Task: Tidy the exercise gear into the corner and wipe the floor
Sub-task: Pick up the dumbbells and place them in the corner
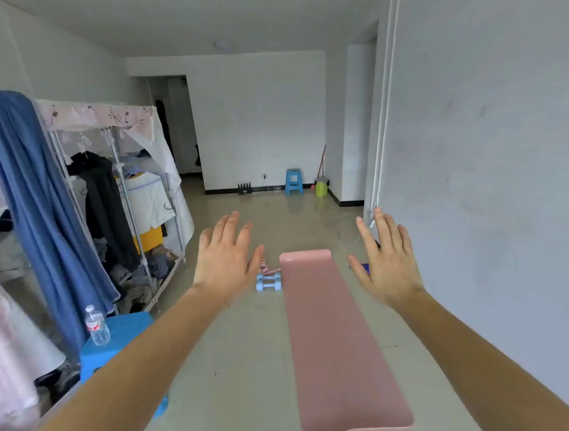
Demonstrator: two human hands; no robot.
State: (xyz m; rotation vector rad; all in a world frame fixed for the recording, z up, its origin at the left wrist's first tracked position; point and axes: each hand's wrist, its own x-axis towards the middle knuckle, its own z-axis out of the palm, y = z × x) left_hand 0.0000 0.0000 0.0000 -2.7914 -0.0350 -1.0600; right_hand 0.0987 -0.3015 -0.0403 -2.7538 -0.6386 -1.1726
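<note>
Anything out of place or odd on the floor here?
Nothing spilled or damaged. The pink yoga mat lies unrolled on the floor, with light-blue dumbbells and a pink cord loose beside its far left corner.

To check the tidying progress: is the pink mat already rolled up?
No, the pink mat lies unrolled and flat along the floor.

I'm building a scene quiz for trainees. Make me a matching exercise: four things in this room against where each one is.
Things: 1 yoga mat; 2 dumbbells; 3 water bottle; 4 green bucket.
Places: A on the near blue stool; B far corner, by the far blue stool; C unrolled on the floor; D beside the mat's far left corner.
Pairs: 1-C; 2-D; 3-A; 4-B.
</note>
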